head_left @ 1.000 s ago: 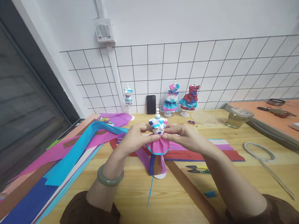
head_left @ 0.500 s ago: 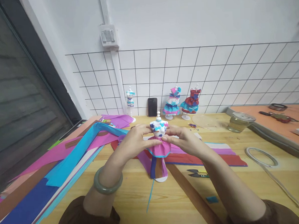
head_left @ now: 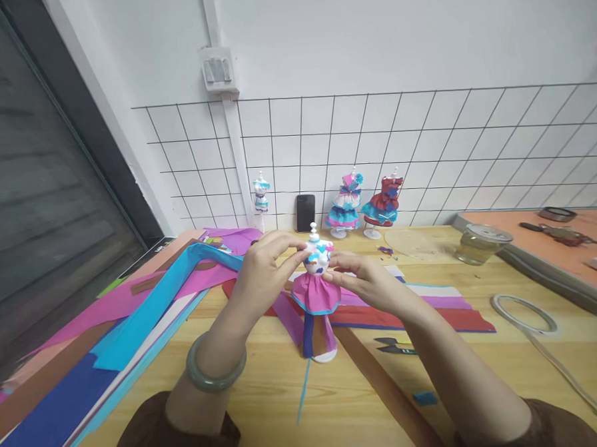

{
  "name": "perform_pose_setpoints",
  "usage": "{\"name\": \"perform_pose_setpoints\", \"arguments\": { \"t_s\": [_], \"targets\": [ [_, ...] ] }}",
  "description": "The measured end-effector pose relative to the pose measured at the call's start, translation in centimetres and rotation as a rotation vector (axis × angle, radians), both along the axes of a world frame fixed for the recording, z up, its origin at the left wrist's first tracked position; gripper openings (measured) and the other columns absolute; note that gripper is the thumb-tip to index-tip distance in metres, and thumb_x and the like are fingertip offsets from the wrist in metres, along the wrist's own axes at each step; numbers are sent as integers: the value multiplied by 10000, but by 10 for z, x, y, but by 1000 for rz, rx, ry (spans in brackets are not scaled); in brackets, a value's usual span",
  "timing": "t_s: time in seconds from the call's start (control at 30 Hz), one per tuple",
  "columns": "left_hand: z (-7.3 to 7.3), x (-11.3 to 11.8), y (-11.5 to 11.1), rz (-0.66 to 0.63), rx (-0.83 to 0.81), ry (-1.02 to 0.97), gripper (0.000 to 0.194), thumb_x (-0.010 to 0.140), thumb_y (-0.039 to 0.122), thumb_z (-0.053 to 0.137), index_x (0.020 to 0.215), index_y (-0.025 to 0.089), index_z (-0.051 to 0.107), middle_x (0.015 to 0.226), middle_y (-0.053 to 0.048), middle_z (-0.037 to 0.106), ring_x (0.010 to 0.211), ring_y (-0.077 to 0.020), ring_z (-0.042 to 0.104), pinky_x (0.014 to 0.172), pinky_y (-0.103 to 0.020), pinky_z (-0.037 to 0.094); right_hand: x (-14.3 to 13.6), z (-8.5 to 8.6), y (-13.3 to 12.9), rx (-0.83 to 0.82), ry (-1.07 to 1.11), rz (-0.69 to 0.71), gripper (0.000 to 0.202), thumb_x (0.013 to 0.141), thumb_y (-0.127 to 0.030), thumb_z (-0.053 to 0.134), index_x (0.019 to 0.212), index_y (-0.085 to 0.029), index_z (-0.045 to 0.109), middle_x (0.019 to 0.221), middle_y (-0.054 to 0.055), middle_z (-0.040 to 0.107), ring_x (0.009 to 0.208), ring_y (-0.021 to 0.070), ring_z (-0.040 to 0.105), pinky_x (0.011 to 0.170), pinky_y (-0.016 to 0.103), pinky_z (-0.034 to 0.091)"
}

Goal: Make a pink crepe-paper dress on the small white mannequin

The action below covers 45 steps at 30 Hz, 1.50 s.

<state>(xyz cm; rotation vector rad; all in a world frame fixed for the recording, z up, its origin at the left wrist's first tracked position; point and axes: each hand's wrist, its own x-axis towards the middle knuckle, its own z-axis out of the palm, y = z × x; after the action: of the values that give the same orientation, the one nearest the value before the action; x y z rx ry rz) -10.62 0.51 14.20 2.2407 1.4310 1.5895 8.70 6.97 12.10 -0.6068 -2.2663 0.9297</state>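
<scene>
A miniature dress form (head_left: 316, 257) stands upright on the table in front of me, its white bust patched with blue and pink. Around its waist hangs a gathered pink skirt (head_left: 316, 293) with a light-blue hem. My left hand (head_left: 271, 268) pinches the left side of the bust near the shoulder, thumb and fingers together. On the other side, my right hand (head_left: 364, 277) holds the form at the waist and chest, its thumb by the skirt's top edge. Both hands' far fingertips are partly hidden behind the bust.
Crepe paper strips (head_left: 152, 304) in several colours spread across the left; more paper (head_left: 423, 314) lies behind the form. Thread snips (head_left: 396, 347), a tape roll (head_left: 523, 313) and a lidded cup (head_left: 482, 244) are at right. Dressed forms (head_left: 345, 208) and a phone (head_left: 306, 213) stand by the wall.
My left hand has moved up from the skirt's waist to the side of the bust. The dress form has turned slightly; my right hand stays about the same place.
</scene>
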Motion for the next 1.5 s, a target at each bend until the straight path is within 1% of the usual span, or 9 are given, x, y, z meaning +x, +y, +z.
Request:
{"name": "perform_pose_setpoints", "arguments": {
  "t_s": [0.23,0.43,0.6,0.73,0.83,0.97,1.13,1.33,1.5],
  "targets": [
    [-2,-2,3,64,99,144,87,853,227,567,785,186,602,842,-39,660,835,-168,593,766,-321,446,-1,-1,0,-27,7,16,314,877,-409,531,1054,-201,685,1060,72,671,961,225,591,829,356,449],
    [-7,-3,9,120,183,308,119,888,225,498,799,177,562,822,-46,640,849,-183,575,777,-336,433,0,-2,2,-57,1,11,321,877,-415,526,1050,-193,679,1062,75,664,956,220,589,823,354,453],
    [-11,-2,12,75,207,290,119,905,227,467,835,177,550,880,-53,656,884,-174,596,799,-329,455,0,-3,4,-70,3,24,333,879,-428,520,1059,-195,675,1085,75,660,975,225,588,841,367,451],
    [-10,-5,10,24,158,288,118,910,214,460,859,170,557,900,-57,681,909,-174,630,795,-316,485,0,-3,3,-75,-3,13,332,878,-427,525,1065,-198,676,1085,73,666,987,229,590,852,370,446],
    [-10,-7,8,-18,130,269,124,911,217,463,949,171,573,986,-69,688,980,-177,633,849,-324,489,1,-3,4,-70,-7,20,337,886,-426,514,1088,-205,669,1087,71,667,995,229,588,866,378,442],
    [-11,-9,9,-40,53,187,224,890,266,513,1097,189,551,1118,-76,662,1054,-178,615,887,-324,490,2,-5,7,-81,13,14,346,881,-432,525,1124,-228,662,1118,65,663,1029,236,588,890,393,445],
    [-13,-8,11,-20,113,157,149,874,244,538,1000,193,601,1024,-57,700,979,-172,645,851,-322,501,-2,-2,4,-53,57,60,310,886,-396,532,1127,-260,671,1162,45,653,1104,232,562,974,395,413],
    [-14,-6,13,-31,145,105,105,865,223,548,912,187,636,931,-44,718,901,-162,662,808,-290,503,4,5,1,-73,27,71,344,878,-406,545,1174,-260,642,1197,51,638,1110,253,562,972,434,428],
    [-13,1,11,27,197,194,99,879,212,520,909,179,609,882,-45,706,852,-165,650,761,-291,486,5,1,-1,-178,197,-60,505,824,-404,627,1290,-235,530,1240,78,604,1081,241,583,937,428,476]
  ]
}}
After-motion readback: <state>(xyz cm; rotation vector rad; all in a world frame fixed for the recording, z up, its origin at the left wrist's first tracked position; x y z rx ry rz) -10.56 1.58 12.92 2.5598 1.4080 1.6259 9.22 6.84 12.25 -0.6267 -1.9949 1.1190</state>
